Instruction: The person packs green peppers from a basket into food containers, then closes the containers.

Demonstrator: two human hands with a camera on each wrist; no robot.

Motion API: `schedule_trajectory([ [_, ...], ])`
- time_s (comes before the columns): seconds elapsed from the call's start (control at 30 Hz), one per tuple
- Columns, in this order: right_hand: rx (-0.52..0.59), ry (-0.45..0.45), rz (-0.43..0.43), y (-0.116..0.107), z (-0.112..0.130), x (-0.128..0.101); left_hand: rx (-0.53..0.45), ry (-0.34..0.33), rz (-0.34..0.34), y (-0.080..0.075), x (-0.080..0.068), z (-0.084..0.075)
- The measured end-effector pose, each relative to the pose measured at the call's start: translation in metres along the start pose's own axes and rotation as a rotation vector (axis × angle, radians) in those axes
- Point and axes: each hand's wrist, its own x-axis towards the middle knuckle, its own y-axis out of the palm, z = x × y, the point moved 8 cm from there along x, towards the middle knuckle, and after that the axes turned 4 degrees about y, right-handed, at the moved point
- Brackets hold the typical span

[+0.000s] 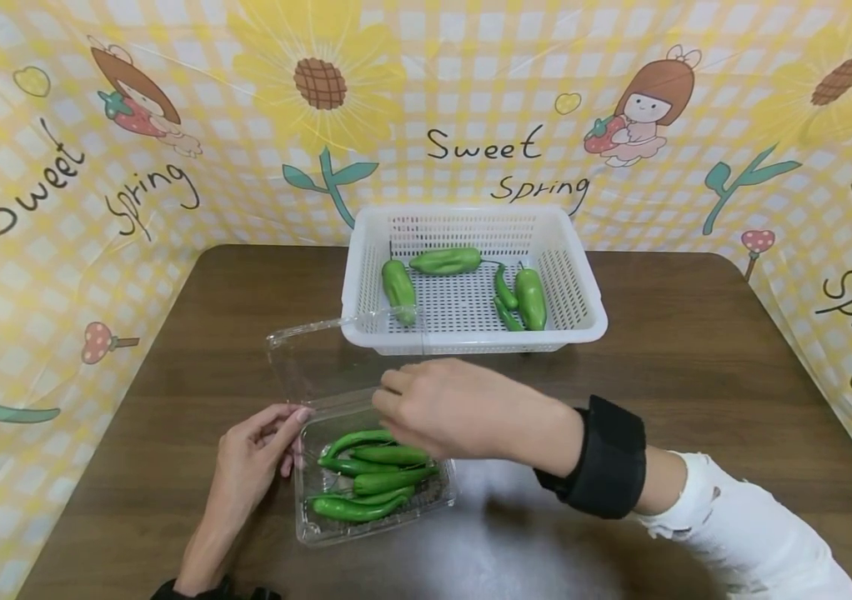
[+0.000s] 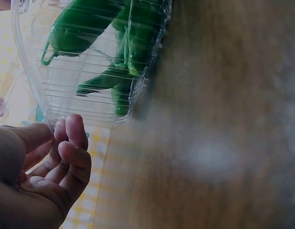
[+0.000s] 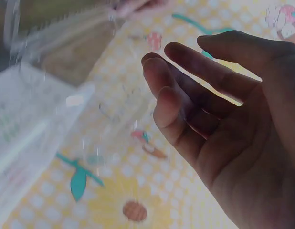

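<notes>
— So, where does the work stand?

— A clear plastic clamshell box (image 1: pixel 373 492) sits on the brown table (image 1: pixel 696 375) near the person, with several slim green peppers (image 1: pixel 369 479) lying inside it. Its lid (image 1: pixel 328 358) is swung up and open at the box's 12 o'clock side, leaning toward the white basket (image 1: pixel 471 279). Judging by that, the step in hand looks like filling or closing the box.

— And the hands?

— The left hand (image 1: pixel 253 467) rests at the box's 9 o'clock edge, fingertips touching or almost touching the rim; the fingers are loosely bent and grip nothing, as the left wrist view (image 2: pixel 61 162) also shows. The right hand (image 1: pixel 456 408) hovers over the box's 12 o'clock end, just above the peppers, palm down. Its fingers are relaxed and empty in the right wrist view (image 3: pixel 209 109); nothing is pinched.

— What is left in the basket?

— Four or five more green peppers (image 1: pixel 463 287), two at its 9 to 11 o'clock side and the others toward 3 o'clock. The basket stands at 12 o'clock from the box, just beyond the lid.

— What would the next move ask for?

— Probably one of two things: a reach past the raised lid to the basket, or a catch on the lid's edge to fold it down. Either way the left hand would do well to steady the light box, which could slide easily.
</notes>
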Motion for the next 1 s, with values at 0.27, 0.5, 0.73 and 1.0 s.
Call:
schedule_trajectory([
  [0.27, 0.038, 0.126, -0.125, -0.038, -0.041, -0.013, 0.003, 0.008, 0.005, 0.000, 0.001, 0.000],
  [0.5, 0.052, 0.251, -0.150, -0.052, -0.080, -0.020, 0.006, 0.006, 0.000, 0.000, 0.001, 0.000],
  [0.73, 0.074, 0.406, -0.089, -0.049, -0.130, -0.019, -0.001, -0.003, 0.000, 0.000, -0.001, 0.000],
  [1.0, 0.036, 0.532, 0.051, -0.035, -0.183, -0.011, 0.004, 0.005, 0.002, 0.001, 0.001, -0.001],
])
